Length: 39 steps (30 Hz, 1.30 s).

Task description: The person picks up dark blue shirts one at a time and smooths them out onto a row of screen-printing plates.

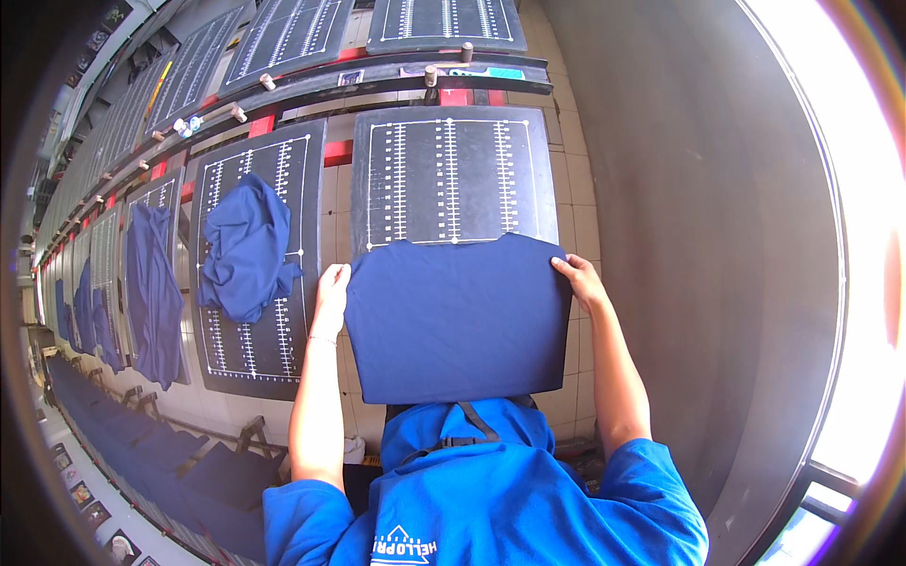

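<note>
A navy garment piece lies spread over the near part of a dark board, covering its lower half. Its far edge dips between two raised corners, like a shirt panel. My left hand grips the cloth's left edge near the far corner, fingers partly hidden beneath it. On the opposite side, my right hand pinches the right edge near its far corner, thumb on top. White ruler scales and a white outline are visible on the bare far part of the board.
A crumpled navy cloth rests on the neighbouring board to the left, and a longer navy cloth hangs beyond it. A dark metal rail with knobs crosses behind the boards. A grey wall stands to the right.
</note>
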### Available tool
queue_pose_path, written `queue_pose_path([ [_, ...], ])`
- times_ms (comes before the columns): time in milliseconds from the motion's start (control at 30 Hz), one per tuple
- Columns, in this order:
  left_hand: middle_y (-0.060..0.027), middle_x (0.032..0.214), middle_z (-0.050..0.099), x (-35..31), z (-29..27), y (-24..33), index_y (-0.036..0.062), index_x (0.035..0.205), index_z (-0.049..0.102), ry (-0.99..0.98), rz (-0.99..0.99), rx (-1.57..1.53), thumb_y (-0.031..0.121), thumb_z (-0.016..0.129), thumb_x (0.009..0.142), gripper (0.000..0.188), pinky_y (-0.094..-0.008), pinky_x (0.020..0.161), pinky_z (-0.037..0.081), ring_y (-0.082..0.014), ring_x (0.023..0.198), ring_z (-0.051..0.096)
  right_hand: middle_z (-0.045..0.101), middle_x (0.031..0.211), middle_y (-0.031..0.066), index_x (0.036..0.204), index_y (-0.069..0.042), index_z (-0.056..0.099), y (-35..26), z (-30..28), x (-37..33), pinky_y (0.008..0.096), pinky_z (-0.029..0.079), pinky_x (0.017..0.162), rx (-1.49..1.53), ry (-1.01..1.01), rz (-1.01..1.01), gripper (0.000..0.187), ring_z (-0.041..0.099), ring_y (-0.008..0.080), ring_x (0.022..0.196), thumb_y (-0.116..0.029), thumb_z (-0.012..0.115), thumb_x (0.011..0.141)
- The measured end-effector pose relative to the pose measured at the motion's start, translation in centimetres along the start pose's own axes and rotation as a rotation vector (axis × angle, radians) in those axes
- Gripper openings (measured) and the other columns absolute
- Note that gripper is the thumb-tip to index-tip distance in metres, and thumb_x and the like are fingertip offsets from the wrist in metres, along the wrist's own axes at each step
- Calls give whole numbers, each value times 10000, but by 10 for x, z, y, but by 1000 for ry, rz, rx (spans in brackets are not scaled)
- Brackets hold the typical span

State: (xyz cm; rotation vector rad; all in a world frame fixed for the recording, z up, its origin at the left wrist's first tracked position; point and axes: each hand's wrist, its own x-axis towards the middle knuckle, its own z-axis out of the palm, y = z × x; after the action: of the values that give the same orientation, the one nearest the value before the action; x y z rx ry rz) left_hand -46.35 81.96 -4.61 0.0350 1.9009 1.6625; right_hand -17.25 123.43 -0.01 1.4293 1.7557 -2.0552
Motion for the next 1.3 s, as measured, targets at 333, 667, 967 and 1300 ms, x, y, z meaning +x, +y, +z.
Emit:
queue_pose_path([
  [333, -33, 832, 545, 4, 8, 54, -20, 981, 580, 186, 376, 403, 154, 556, 1036, 184, -270, 760, 444, -100, 802, 486, 686, 879, -18, 981, -43, 719, -22, -3, 5, 264, 466, 798, 54, 263, -244, 118, 592, 82, 838, -156, 706, 948],
  [667, -63, 818, 597, 43, 6, 59, -10, 989, 609, 192, 387, 503, 193, 586, 1024, 207, -299, 738, 470, -129, 769, 532, 698, 907, -3, 1012, -31, 720, -36, 2, 38, 256, 469, 805, 60, 290, -274, 172, 604, 86, 856, -192, 708, 953],
  [967, -113, 784, 603, 50, 9, 50, -11, 962, 601, 232, 445, 552, 198, 593, 1013, 214, -341, 698, 478, -180, 711, 544, 691, 885, -17, 1023, -39, 719, -34, 4, 43, 243, 458, 796, 68, 274, -277, 178, 586, 70, 827, -207, 694, 970],
  [1300, -154, 801, 637, 53, 13, 50, -7, 953, 594, 288, 401, 687, 194, 592, 1003, 207, -374, 718, 492, -273, 724, 609, 705, 892, 19, 1038, 2, 707, -30, 3, 52, 280, 486, 801, -46, 340, -280, 257, 621, 117, 851, -229, 735, 930],
])
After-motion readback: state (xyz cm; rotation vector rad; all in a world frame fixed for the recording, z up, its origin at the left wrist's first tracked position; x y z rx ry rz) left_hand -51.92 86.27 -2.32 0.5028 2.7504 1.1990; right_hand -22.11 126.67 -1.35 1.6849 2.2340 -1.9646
